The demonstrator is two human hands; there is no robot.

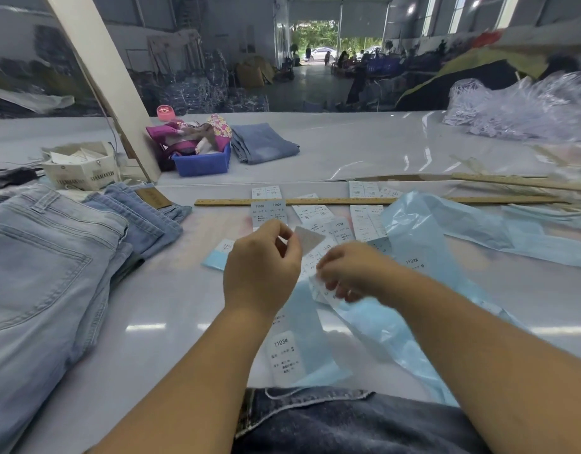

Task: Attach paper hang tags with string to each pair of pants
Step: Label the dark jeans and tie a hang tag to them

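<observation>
At a white surface (171, 309), a person's left hand (261, 268) pinches a small grey paper tag (307, 239) between thumb and fingers, while the right hand (351, 273), blurred, grips a printed white label (325, 291) just beside it. More labels (364, 221) lie near a wooden ruler (315, 201). Folded light-blue jeans (53, 257) are stacked at the left.

Jeans stack (53, 257) left, labels (315, 217) centre below ruler (315, 201), bin (202, 162) behind
</observation>
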